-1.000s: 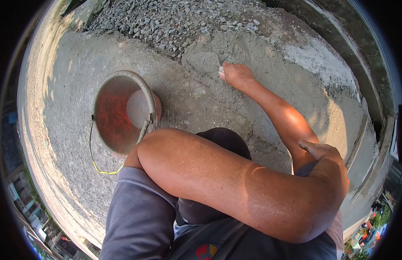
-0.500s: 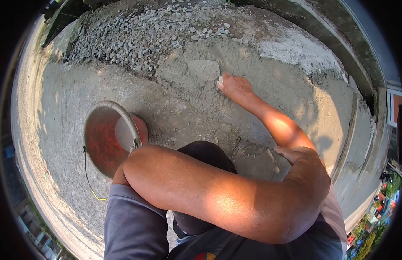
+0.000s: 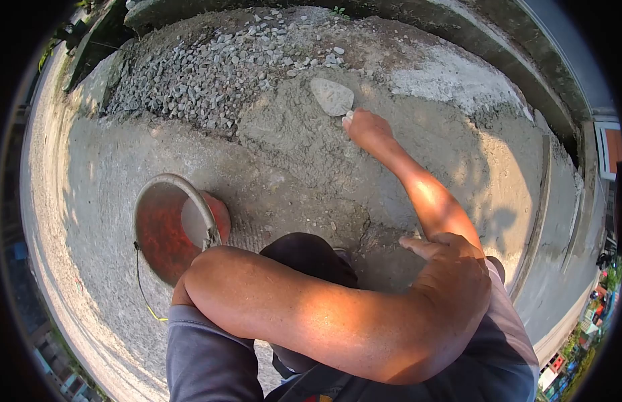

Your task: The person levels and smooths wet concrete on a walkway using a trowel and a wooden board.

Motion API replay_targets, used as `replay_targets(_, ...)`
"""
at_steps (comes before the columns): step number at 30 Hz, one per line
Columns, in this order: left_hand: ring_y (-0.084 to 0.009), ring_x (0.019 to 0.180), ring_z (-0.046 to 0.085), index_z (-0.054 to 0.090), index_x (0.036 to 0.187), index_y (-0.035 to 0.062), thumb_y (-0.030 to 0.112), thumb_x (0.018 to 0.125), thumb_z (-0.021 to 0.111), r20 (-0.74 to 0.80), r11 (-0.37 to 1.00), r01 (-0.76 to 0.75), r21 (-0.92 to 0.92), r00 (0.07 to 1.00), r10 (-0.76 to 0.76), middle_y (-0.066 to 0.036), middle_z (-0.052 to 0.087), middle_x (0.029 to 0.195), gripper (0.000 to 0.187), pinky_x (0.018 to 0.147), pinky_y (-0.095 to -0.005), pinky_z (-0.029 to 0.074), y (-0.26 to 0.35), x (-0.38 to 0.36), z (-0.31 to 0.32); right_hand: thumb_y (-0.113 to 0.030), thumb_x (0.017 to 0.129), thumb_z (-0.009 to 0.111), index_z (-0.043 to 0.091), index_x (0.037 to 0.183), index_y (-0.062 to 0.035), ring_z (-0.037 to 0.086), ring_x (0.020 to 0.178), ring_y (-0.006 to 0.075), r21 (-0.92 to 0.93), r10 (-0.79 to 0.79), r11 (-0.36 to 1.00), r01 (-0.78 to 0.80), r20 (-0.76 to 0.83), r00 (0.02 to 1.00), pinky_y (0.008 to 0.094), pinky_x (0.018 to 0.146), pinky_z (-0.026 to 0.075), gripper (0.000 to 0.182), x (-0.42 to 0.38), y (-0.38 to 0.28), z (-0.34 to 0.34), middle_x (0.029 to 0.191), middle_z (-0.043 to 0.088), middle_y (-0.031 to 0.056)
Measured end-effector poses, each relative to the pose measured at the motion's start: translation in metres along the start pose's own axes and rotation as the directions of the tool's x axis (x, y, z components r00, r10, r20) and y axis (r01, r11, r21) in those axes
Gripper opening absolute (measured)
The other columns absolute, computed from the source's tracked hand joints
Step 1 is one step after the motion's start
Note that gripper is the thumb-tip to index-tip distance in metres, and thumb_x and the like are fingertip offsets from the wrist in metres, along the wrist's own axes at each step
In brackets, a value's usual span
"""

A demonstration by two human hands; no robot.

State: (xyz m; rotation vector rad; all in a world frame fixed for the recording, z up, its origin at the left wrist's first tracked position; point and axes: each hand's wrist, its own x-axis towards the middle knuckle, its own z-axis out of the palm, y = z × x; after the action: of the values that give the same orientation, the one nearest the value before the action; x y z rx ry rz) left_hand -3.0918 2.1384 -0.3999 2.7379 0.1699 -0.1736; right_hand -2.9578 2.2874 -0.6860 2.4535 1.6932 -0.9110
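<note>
My right hand (image 3: 370,130) is wrapped round the handle of a trowel (image 3: 332,97), its rounded grey blade coated with mortar. The blade faces up over wet concrete (image 3: 284,124) spread across the ground, pointing away and to the left. My left arm crosses over my knees, and my left hand (image 3: 448,258) rests against my right arm near the elbow. A thumb or finger of that hand sticks out to the left; it holds no tool, and its other fingers are partly hidden against the arm.
A bucket (image 3: 167,228) with a reddish inside and a thick pale rim lies tipped on its side at the left. Grey gravel (image 3: 197,77) is heaped beyond the wet concrete. A low concrete wall (image 3: 505,57) runs along the back right, with pale powdery material (image 3: 452,77) before it.
The trowel blade has swung from lying low in the concrete, pointing left, to facing up and farther away. My left hand has shifted slightly left along my right arm.
</note>
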Motion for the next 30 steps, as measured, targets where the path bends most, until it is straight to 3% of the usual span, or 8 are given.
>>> replay_targets(5, -0.0281, 0.093, 0.069, 0.067, 0.11, -0.0081, 0.022, 0.09, 0.061, -0.025, 0.995, -0.095, -0.018, 0.995, 0.095, -0.018, 0.068, 0.098, 0.037, 0.067, -0.0457, 0.064, -0.002, 0.01, -0.01, -0.032, 0.097, 0.059, 0.074, 0.116, -0.004, 0.07, 0.116, 0.0358, 0.079, -0.092, 0.993, 0.085, 0.085, 0.992, 0.0449, 0.099, 0.055, 0.037, 0.009, -0.084, 0.044, 0.122, 0.073, 0.02)
replay_targets(14, -0.0287, 0.092, 0.069, 0.067, 0.107, -0.0051, 0.018, 0.085, 0.066, -0.094, 0.99, 0.073, 0.121, 0.994, -0.062, -0.019, 0.067, 0.097, 0.031, 0.067, -0.0408, 0.064, 0.007, 0.018, 0.008, -0.042, 0.099, 0.059, 0.072, 0.117, -0.0014, 0.07, 0.112, 0.038, 0.056, 0.105, 0.993, -0.1, -0.1, 0.989, 0.0488, 0.096, 0.055, 0.047, 0.055, 0.072, 0.006, 0.119, 0.073, 0.0207)
replay_targets(17, -0.0275, 0.09, 0.07, 0.067, 0.108, -0.0043, 0.018, 0.085, 0.065, -0.076, 0.997, 0.027, 0.07, 0.997, -0.022, -0.018, 0.068, 0.097, 0.031, 0.066, -0.0399, 0.064, 0.008, 0.017, 0.004, -0.042, 0.099, 0.058, 0.071, 0.114, 0.0016, 0.071, 0.108, 0.0395, 0.145, 0.213, 0.967, -0.208, -0.023, 0.977, 0.0512, 0.092, 0.055, 0.048, 0.031, 0.12, -0.02, 0.116, 0.073, 0.0228)
replay_targets(19, -0.0329, 0.103, 0.067, 0.064, 0.122, -0.0065, 0.02, 0.09, 0.063, 0.106, 0.999, 0.016, -0.052, 0.994, -0.011, -0.021, 0.066, 0.113, 0.042, 0.072, -0.0521, 0.063, 0.011, 0.019, -0.001, -0.041, 0.1, 0.058, 0.071, 0.112, 0.0026, 0.071, 0.104, 0.0413, 0.158, 0.267, 0.952, -0.264, 0.004, 0.964, 0.0524, 0.09, 0.055, 0.047, 0.02, 0.136, -0.027, 0.113, 0.073, 0.0242)
replay_targets(22, -0.0362, 0.11, 0.066, 0.06, 0.131, -0.0088, 0.022, 0.091, 0.063, 0.214, 0.994, 0.001, -0.106, 0.977, 0.022, -0.022, 0.065, 0.122, 0.05, 0.076, -0.0581, 0.063, 0.017, 0.018, -0.007, -0.041, 0.1, 0.058, 0.068, 0.114, 0.0026, 0.072, 0.097, 0.0441, 0.017, 0.109, 0.994, -0.108, -0.149, 0.983, 0.0533, 0.086, 0.055, 0.047, -0.008, 0.14, -0.009, 0.104, 0.074, 0.0242)
replay_targets(24, -0.0367, 0.11, 0.065, 0.058, 0.133, -0.0091, 0.022, 0.091, 0.063, 0.227, 0.996, -0.019, -0.089, 0.973, 0.039, -0.022, 0.065, 0.122, 0.052, 0.076, -0.0577, 0.063, 0.023, 0.018, -0.01, -0.043, 0.101, 0.058, 0.066, 0.117, -0.0029, 0.069, 0.109, 0.0418, 0.017, 0.08, 0.997, -0.079, -0.043, 0.996, 0.0514, 0.093, 0.054, 0.044, -0.07, 0.09, -0.01, 0.113, 0.073, 0.0217)
replay_targets(29, -0.0363, 0.104, 0.066, 0.058, 0.135, -0.0082, 0.025, 0.094, 0.061, 0.217, 0.992, -0.124, 0.004, 0.969, 0.121, -0.021, 0.066, 0.117, 0.053, 0.077, -0.0557, 0.064, 0.032, 0.023, -0.01, -0.04, 0.1, 0.059, 0.062, 0.112, -0.001, 0.07, 0.103, 0.0422, -0.072, -0.238, 0.965, 0.253, 0.171, 0.956, 0.0514, 0.089, 0.054, 0.04, -0.118, 0.06, 0.059, 0.105, 0.074, 0.0224)
replay_targets(30, -0.036, 0.103, 0.066, 0.058, 0.135, -0.0082, 0.026, 0.095, 0.06, 0.231, 0.993, -0.114, 0.031, 0.967, 0.103, -0.021, 0.066, 0.116, 0.052, 0.076, -0.0558, 0.064, 0.035, 0.024, -0.011, -0.037, 0.1, 0.058, 0.062, 0.111, -0.0008, 0.071, 0.1, 0.0419, -0.035, -0.227, 0.972, 0.231, 0.084, 0.97, 0.0514, 0.089, 0.053, 0.038, -0.11, 0.074, 0.062, 0.102, 0.074, 0.0215)
